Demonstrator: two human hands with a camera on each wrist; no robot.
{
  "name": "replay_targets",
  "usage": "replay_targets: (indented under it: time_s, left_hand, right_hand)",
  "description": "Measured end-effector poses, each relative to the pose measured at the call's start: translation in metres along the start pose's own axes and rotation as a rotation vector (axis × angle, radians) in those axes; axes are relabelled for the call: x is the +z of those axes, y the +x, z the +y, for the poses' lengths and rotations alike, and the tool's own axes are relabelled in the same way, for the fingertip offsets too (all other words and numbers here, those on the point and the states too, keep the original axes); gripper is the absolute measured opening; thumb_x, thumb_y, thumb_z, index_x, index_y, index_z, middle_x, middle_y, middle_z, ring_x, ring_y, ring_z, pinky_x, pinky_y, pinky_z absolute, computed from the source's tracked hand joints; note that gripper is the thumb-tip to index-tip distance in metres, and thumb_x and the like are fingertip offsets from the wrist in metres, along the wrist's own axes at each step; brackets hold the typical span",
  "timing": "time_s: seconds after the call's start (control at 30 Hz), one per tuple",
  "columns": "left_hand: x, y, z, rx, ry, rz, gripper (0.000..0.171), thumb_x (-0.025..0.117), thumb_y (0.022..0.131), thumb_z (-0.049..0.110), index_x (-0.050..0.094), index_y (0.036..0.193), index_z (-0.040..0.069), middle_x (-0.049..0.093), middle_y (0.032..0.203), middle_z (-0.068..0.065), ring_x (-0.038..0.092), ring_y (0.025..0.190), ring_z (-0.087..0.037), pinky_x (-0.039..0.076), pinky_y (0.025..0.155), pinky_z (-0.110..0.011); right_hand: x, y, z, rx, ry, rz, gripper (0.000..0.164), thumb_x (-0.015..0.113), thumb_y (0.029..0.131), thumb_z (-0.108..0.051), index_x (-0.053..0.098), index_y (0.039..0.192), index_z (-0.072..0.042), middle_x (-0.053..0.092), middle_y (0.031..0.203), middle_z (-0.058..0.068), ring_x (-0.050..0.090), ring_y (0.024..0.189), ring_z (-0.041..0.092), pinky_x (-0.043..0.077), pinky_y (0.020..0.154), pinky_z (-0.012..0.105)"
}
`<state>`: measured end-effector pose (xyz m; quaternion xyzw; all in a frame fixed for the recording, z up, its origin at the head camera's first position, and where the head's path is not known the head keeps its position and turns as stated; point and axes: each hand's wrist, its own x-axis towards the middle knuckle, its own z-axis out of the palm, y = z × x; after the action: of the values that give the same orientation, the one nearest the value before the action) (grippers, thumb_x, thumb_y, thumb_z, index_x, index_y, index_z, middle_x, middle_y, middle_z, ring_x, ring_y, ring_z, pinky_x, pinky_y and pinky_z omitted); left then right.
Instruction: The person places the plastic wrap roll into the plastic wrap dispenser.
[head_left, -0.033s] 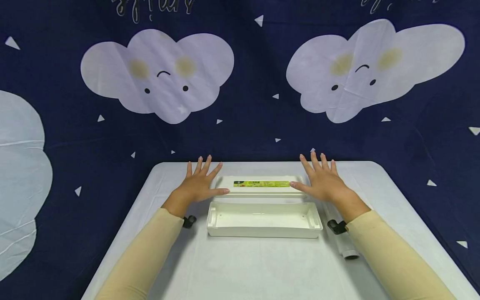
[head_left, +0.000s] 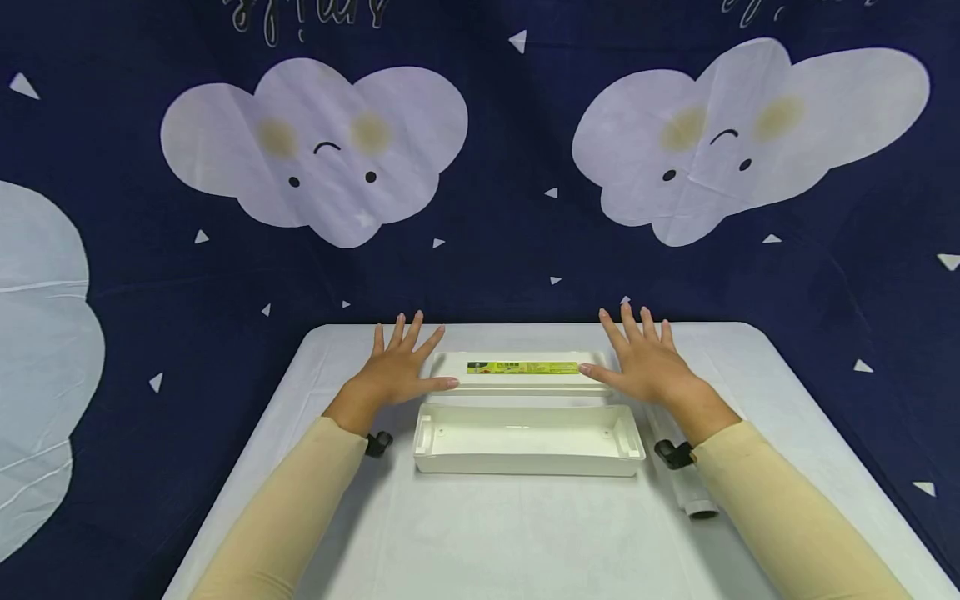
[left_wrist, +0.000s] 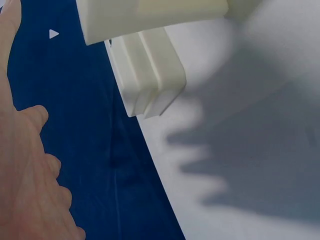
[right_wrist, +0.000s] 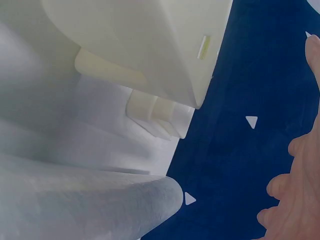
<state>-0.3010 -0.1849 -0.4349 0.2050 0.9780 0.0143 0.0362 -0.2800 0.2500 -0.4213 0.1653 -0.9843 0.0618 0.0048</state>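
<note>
Both hands hover with fingers spread and hold nothing. My left hand (head_left: 393, 371) is at the left end of a long white lid-like box piece (head_left: 525, 387) bearing a green-yellow label (head_left: 522, 367). At its right end is my right hand (head_left: 648, 364), the thumb overlapping the label's edge in the head view. In front of that piece stands a long white open box (head_left: 528, 463), its inside bare. A whitish roll (head_left: 692, 492) with a hollow core lies to the right, partly hidden by the right wrist; the right wrist view shows this roll (right_wrist: 90, 205) up close.
A white-covered table (head_left: 525, 542) carries these things. Behind it hangs a dark blue cloth (head_left: 510, 275) with clouds and small triangles. Black wrist mounts (head_left: 673, 454) sit below each wrist. The left hand's shadow (left_wrist: 240, 165) falls on the tabletop.
</note>
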Motion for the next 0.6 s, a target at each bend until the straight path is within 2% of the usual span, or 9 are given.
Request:
replay_targets:
  time_s: [0.2,0.3,0.4,0.53,0.6]
  left_hand:
    - [0.002,-0.003,-0.003,-0.001,-0.02,0.024,0.108,0.032,0.088,0.094,0.01,0.171,0.028,-0.012,0.173,-0.018,-0.018,0.154,-0.042,-0.01,0.116,-0.071]
    - [0.003,-0.004,-0.006,-0.003,-0.021,0.019,0.108,0.031,0.088,0.094,0.007,0.171,0.029,-0.015,0.173,-0.016,-0.019,0.154,-0.041,-0.009,0.117,-0.071]
    - [0.004,-0.007,-0.005,0.009,-0.06,0.01,0.108,0.033,0.089,0.094,0.004,0.171,0.03,-0.017,0.172,-0.014,-0.02,0.154,-0.04,-0.011,0.117,-0.069]
    - [0.007,-0.015,-0.004,0.065,-0.199,0.036,0.107,0.041,0.091,0.09,0.006,0.171,0.027,-0.015,0.173,-0.011,-0.018,0.155,-0.037,-0.012,0.118,-0.065]
    - [0.01,-0.021,-0.002,0.099,-0.355,0.06,0.104,0.048,0.094,0.083,0.007,0.171,0.027,-0.011,0.174,-0.006,-0.013,0.157,-0.033,-0.007,0.121,-0.063]
  right_hand:
    - [0.001,0.001,0.0,0.003,0.001,-0.001,0.112,0.04,0.096,-0.084,0.003,0.17,-0.009,-0.009,0.17,0.029,-0.01,0.152,0.056,-0.008,0.113,0.076]
    - [0.002,0.001,0.001,0.01,0.002,-0.009,0.112,0.038,0.095,-0.085,0.001,0.17,-0.01,-0.01,0.17,0.029,-0.011,0.151,0.056,-0.006,0.113,0.077]
    - [0.004,0.0,0.004,0.022,0.011,-0.024,0.113,0.036,0.095,-0.087,-0.001,0.17,-0.01,-0.012,0.17,0.028,-0.013,0.152,0.054,-0.006,0.113,0.077]
    - [0.007,-0.001,0.006,0.025,0.042,-0.025,0.113,0.038,0.095,-0.085,-0.001,0.17,-0.01,-0.012,0.17,0.028,-0.014,0.152,0.054,-0.008,0.113,0.076]
    - [0.008,-0.003,0.008,0.026,0.056,-0.027,0.112,0.039,0.096,-0.084,-0.001,0.17,-0.01,-0.013,0.17,0.027,-0.014,0.152,0.054,-0.009,0.114,0.075]
